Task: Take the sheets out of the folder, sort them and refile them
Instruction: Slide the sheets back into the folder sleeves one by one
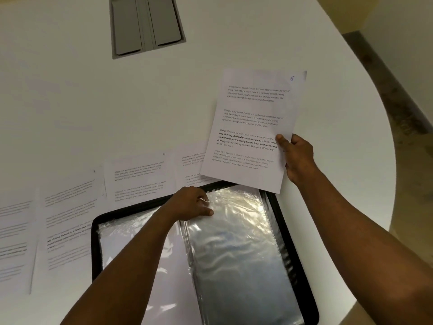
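Observation:
A black folder [297, 249] lies open on the white table, its clear plastic sleeves [236, 249] shiny and crinkled. My left hand [191, 204] pinches the top edge of the right-hand sleeve near the folder's spine. My right hand [296, 156] holds a printed sheet [250, 127] by its right edge, above the folder's top right corner; a handwritten 6 sits in its upper corner. Several more printed sheets [138, 174] lie in a row on the table to the left and behind the folder, one marked 9.
A grey recessed hatch [146, 24] sits in the table at the back. The curved table edge [384, 127] runs down the right side, with floor beyond it.

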Action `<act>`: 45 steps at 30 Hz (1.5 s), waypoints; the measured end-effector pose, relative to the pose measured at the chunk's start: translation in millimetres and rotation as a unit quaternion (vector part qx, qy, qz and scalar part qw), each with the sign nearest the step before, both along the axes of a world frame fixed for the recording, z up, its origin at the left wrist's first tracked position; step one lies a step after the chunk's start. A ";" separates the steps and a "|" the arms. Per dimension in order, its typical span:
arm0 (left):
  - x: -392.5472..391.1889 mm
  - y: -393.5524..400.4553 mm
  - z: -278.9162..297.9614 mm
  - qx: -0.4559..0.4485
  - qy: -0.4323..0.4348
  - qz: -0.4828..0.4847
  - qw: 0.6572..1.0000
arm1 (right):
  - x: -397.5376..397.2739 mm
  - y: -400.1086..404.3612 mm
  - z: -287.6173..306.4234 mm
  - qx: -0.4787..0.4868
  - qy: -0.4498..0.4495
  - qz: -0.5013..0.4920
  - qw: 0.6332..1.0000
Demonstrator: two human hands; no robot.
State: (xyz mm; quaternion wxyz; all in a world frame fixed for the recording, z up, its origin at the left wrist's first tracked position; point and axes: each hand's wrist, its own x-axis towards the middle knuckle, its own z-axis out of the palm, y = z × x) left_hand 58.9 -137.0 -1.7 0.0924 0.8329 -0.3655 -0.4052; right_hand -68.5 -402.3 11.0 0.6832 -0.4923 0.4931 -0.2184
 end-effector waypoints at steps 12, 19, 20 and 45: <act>1.2 2.1 6.7 -0.108 0.044 0.071 0.991 | 14.7 -1.9 1.5 -0.004 -0.002 0.007 1.000; -12.1 13.0 -0.5 -0.121 -0.030 0.099 0.987 | 25.3 1.1 5.5 -0.023 -0.008 0.001 1.000; -14.0 14.2 0.3 -0.125 -0.039 0.094 0.987 | 27.6 2.2 6.1 -0.022 -0.011 0.000 1.000; -28.3 13.2 -7.3 -0.173 -0.104 0.116 0.973 | 62.4 52.5 -31.6 0.133 -0.013 0.163 0.978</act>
